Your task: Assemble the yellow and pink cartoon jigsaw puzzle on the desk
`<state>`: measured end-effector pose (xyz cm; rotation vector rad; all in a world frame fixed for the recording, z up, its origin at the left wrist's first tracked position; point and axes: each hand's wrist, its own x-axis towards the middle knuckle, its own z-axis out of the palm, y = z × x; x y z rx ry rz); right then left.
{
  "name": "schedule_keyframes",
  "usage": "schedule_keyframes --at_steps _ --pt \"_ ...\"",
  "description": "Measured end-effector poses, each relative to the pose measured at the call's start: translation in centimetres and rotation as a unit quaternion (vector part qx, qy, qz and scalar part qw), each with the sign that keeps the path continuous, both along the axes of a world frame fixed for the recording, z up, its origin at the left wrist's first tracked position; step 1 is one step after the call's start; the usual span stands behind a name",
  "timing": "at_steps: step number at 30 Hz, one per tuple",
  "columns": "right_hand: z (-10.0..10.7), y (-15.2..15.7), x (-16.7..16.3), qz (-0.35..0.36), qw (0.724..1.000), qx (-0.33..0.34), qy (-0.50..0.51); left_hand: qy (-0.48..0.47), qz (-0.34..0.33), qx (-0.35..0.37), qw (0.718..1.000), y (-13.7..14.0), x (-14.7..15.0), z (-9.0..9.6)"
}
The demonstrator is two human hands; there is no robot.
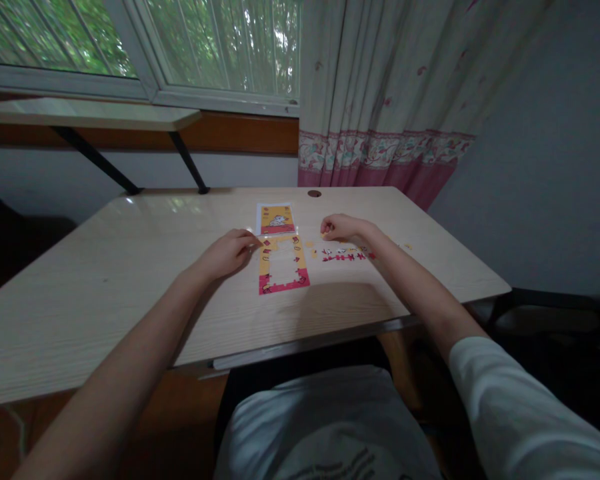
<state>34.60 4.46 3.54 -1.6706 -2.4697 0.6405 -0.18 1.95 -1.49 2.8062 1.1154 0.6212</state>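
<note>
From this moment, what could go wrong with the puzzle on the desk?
The right forearm crosses close by the loose pieces, so it might sweep some away. The left hand is at the upper left of the puzzle border, so a small push could perhaps shift it.

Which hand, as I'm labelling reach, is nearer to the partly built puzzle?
Left. The left hand is at the upper-left corner of the puzzle, its fingers on or just over it; the right hand is apart from it, off to its right.
</note>
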Motion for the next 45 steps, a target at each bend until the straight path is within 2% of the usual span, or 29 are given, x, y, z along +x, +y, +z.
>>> schedule_keyframes --at_steps 5,11,14,18,22,31,41,45 --pt "-0.4 0.6 0.0 0.01 0.999 0.007 0.033 -0.004 -0.002 0.002 1.0 0.1 0.0 -0.2" --pt "-0.9 0.0 -0.6 0.063 0.988 0.011 0.14 0.009 0.005 0.015 1.0 -0.1 0.1 0.0" --pt "-1.1 -1.0 -1.9 0.054 0.977 -0.005 0.207 0.008 0.002 0.018 1.0 -0.1 0.1 0.0" --pt "-1.5 -2.2 -4.3 0.033 0.952 -0.071 0.296 0.006 -0.004 0.016 1.0 -0.1 0.1 0.0" --pt "-2.1 -2.4 -6.8 0.024 0.94 -0.087 0.33 0.011 0.007 0.008 1.0 -0.3 0.3 0.3" --pt "-3.4 -2.8 -10.7 0.002 0.96 -0.041 0.276 0.007 -0.006 -0.021 1.0 -1.0 0.7 0.8" --pt "-3.0 -3.2 -11.5 0.013 0.981 0.052 0.188 0.007 -0.008 -0.013 1.0 -1.1 0.9 1.0" --pt "-3.3 -3.1 -11.5 0.033 0.984 0.069 0.164 0.012 -0.01 -0.012 1.0 -1.2 1.0 1.1"
